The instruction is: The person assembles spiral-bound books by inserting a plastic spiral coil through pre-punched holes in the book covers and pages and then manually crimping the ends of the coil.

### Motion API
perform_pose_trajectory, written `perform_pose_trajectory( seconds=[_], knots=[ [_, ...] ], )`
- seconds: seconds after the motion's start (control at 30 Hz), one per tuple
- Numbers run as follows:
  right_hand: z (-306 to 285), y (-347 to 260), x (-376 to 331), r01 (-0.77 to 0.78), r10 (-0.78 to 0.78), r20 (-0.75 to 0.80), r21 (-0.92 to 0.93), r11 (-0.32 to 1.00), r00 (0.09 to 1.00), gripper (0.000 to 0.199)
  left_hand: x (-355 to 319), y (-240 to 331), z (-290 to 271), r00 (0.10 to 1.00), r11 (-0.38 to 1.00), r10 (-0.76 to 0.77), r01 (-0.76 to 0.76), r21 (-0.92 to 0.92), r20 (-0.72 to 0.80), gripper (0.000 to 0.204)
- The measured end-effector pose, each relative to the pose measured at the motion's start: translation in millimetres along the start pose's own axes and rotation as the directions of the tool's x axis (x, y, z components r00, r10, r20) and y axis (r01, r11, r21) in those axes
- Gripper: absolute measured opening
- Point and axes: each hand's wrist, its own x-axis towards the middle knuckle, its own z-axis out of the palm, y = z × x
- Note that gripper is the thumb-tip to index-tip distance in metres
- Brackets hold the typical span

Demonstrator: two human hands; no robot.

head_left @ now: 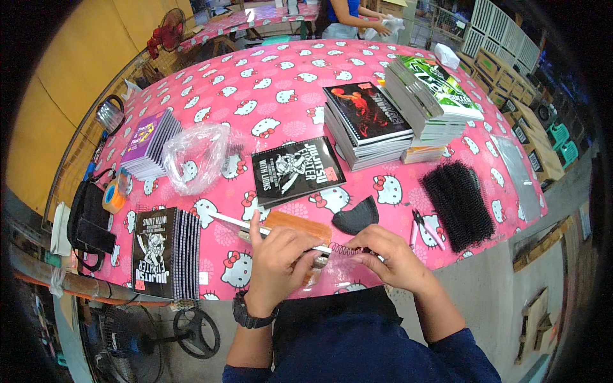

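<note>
My left hand (pixel 281 265) grips a thin notebook (pixel 228 221), seen nearly edge-on, with the index finger stretched along it. At the notebook's right end, my right hand (pixel 389 258) pinches a black spiral binding coil (pixel 341 249). How far the coil is threaded into the pages cannot be made out. Under the notebook lies an orange-brown wooden block (pixel 306 225), partly hidden by my left hand. Just beyond my right hand is a black curved piece (pixel 356 216). Pink-handled cutting pliers (pixel 426 231) and a pile of black coils (pixel 458 204) lie to the right.
On the pink patterned table (pixel 281 83) stand black notebooks (pixel 156 252), purple notebooks (pixel 143 140), a basketball-cover stack (pixel 370 115) and a green-cover stack (pixel 434 89). A single black notebook (pixel 297 169) lies centrally, beside a plastic bag (pixel 195 156). A co-worker (pixel 348 19) handles plastic at the back.
</note>
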Motion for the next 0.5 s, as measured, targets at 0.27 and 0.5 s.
perform_pose_trajectory(
  seconds=[0.27, 0.5],
  knots=[
    [-6.9, 2.2, 7.2, 0.052, -0.049, 0.023, -0.184, 0.981, 0.999, 0.023, -3.5, -1.2, 3.1, 1.000, 1.000, 0.006, -0.006, 0.004, 0.013, 0.015],
    [-9.6, 0.9, 7.2, -0.010, 0.018, 0.177, -0.048, 0.999, 0.984, 0.021, -4.9, 2.6, 4.0, 1.000, 1.000, -0.016, 0.016, -0.005, -0.013, 0.016]
  ],
)
